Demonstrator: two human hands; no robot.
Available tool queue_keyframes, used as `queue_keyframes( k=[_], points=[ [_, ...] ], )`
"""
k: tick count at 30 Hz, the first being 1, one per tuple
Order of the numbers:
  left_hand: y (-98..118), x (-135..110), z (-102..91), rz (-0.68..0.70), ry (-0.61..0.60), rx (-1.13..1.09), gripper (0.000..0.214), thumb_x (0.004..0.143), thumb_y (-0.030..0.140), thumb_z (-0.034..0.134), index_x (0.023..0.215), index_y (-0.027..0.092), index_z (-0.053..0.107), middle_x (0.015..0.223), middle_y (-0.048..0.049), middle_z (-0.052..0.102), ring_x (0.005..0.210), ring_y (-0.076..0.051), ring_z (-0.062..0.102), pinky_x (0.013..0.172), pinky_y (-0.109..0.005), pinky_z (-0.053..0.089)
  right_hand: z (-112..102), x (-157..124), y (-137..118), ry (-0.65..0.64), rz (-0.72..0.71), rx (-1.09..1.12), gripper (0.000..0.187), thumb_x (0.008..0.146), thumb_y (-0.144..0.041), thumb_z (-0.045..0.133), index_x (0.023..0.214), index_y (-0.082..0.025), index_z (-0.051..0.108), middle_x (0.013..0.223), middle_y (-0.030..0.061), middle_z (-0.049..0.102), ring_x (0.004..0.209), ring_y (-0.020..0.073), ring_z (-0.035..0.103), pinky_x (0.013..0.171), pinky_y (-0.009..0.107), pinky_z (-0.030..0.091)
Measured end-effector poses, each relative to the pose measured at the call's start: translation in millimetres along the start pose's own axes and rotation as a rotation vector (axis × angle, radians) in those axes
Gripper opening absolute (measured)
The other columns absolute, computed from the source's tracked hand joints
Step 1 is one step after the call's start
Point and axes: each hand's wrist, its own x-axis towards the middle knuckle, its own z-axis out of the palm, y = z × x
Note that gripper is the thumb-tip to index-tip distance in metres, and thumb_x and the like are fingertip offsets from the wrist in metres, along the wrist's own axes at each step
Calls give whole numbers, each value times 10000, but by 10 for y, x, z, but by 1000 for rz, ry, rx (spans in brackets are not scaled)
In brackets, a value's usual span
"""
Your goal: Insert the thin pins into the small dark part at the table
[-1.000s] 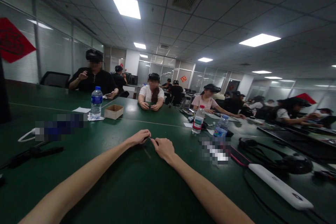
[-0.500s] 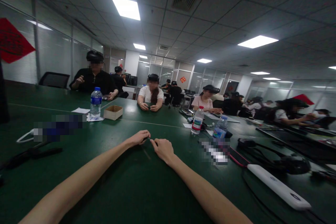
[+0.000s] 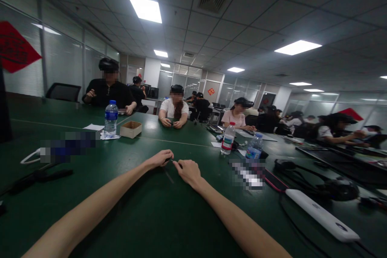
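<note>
Over the dark green table [image 3: 145, 217], my left hand [image 3: 161, 158] and my right hand [image 3: 188, 171] are close together with fingertips almost meeting. Both are closed in a pinch. Between them shows a small, thin, dark item [image 3: 169, 160], too small to name. It seems to run from the left fingers toward the right fingertips, and most of it is hidden. Beyond my hands, to the left, stand an open cardboard box [image 3: 130, 130] and a water bottle with a blue cap [image 3: 111, 120].
On the right are a red-capped bottle [image 3: 228, 139], a blue-labelled bottle [image 3: 254, 146], a black headset [image 3: 338, 187] and a white power bank [image 3: 322, 214] with cables. A black strap [image 3: 45, 175] lies left. Several people wearing headsets sit around, one [image 3: 173, 109] directly across.
Almost nothing differs. My hands keep the same pinch in the same place, and the whole view has shifted very slightly.
</note>
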Motion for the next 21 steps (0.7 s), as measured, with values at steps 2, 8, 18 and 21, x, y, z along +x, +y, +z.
queue_keyframes(
  k=[2,8,18,21],
  points=[
    [26,-18,2,-5,-15,-20,308,771,466,511,844,169,485,440,95,311,333,-57,262,345,-172,152,-8,1,0,-7,-3,0,629,908,-598,167,932,-233,679,923,63,689,816,159,630,703,229,424],
    [70,-57,-12,-16,-38,-52,271,770,423,533,854,171,478,444,98,305,328,-52,245,340,-168,152,14,8,32,19,-75,0,650,911,-597,145,913,-235,686,906,53,692,783,148,628,688,222,419],
    [59,-33,23,-17,60,-54,292,758,441,548,846,169,486,461,103,287,333,-35,226,351,-151,122,-24,-47,-109,33,-359,-76,638,898,-617,199,846,-214,691,860,58,690,761,159,622,671,231,394],
    [46,-22,15,-20,77,-76,288,765,442,541,846,170,489,448,100,290,337,-38,222,355,-151,121,15,-38,-143,49,-330,-69,636,902,-610,188,847,-221,688,869,56,691,755,156,622,669,232,391]
  ],
)
